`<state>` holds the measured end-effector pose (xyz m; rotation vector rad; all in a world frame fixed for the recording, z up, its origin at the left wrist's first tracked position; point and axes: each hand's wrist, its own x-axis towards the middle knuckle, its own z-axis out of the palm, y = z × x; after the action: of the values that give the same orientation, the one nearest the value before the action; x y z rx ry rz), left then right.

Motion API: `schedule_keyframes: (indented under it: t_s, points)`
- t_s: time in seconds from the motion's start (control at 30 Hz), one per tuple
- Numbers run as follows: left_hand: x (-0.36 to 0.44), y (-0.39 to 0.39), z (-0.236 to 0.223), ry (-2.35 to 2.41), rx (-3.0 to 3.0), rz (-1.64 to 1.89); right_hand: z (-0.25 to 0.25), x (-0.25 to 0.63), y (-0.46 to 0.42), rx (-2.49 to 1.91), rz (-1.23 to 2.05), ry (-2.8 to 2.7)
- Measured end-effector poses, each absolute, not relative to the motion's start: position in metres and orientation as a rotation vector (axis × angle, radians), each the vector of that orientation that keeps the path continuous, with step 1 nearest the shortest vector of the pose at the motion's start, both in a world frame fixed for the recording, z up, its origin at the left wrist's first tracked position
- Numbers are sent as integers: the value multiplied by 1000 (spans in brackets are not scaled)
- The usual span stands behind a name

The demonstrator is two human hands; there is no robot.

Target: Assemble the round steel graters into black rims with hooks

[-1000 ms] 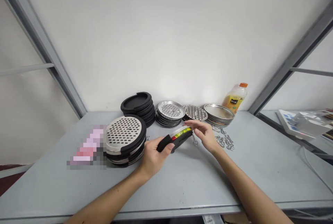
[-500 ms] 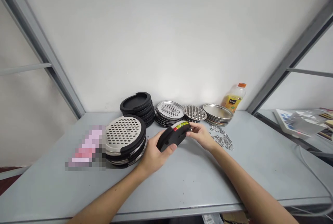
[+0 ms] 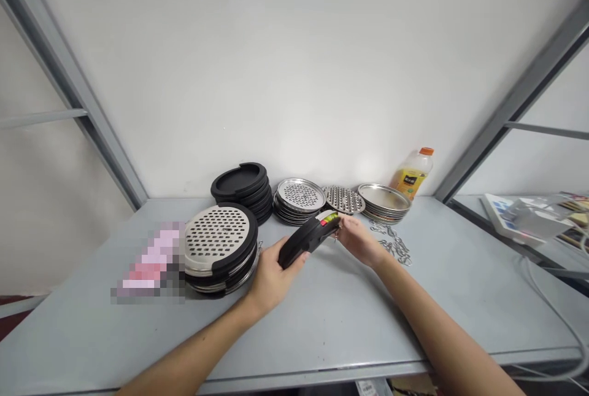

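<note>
Tilted on its edge above the table, a round black grater holder [image 3: 299, 244] has a disc with a green and red label showing at its top edge. My left hand [image 3: 272, 270] is closed around its left side, thumb on the near face. At the right end, my right hand [image 3: 361, 241] pinches by the rim, where a small metal wire clip [image 3: 338, 234] shows partly behind the fingers. Just left of my left hand is a stack of black-rimmed graters [image 3: 219, 241]. Loose wire clips [image 3: 393, 244] lie beyond my right wrist.
Along the wall stand black round holders [image 3: 242, 184], perforated grater discs [image 3: 301, 194], a coarse grater disc [image 3: 344, 199], plain metal discs [image 3: 385, 198] and an orange-capped bottle [image 3: 411, 175]. A blurred pink item [image 3: 151, 261] lies left. A white cable [image 3: 552, 307] hangs right.
The black holder has tipped so that less of its flat face shows. My right hand has turned at its end, fingers now more over the rim. The view has shifted slightly.
</note>
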<state>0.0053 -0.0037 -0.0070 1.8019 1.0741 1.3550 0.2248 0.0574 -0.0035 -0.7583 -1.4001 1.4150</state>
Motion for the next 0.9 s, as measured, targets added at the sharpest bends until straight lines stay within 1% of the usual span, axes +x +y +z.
schedule_keyframes:
  t_s: [0.13, 0.2, 0.27, 0.37, 0.47, 0.63, 0.9]
  points:
    - [2, -3, -12, 941, 2010, 1447, 7, 229, 54, -735, 1327, -1397]
    - [-1, 1, -15, 843, 2198, 1515, 10, 230, 52, -722, 1259, -1461]
    - [-4, 4, -19, 799, 2367, 1511, 11, 230, 49, -721, 1155, -1593]
    - [-7, 10, -25, 832, 2512, 1422, 8, 225, 45, -827, 860, -1814]
    - [-8, 13, -26, 855, 2607, 1331, 1, 221, 47, -863, 592, -1918]
    - [-7, 11, -19, 851, 2666, 1264, -9, 225, 52, -827, 419, -2005]
    - [-10, 8, -10, 920, 2775, 962, -16, 228, 56, -806, 201, -2025]
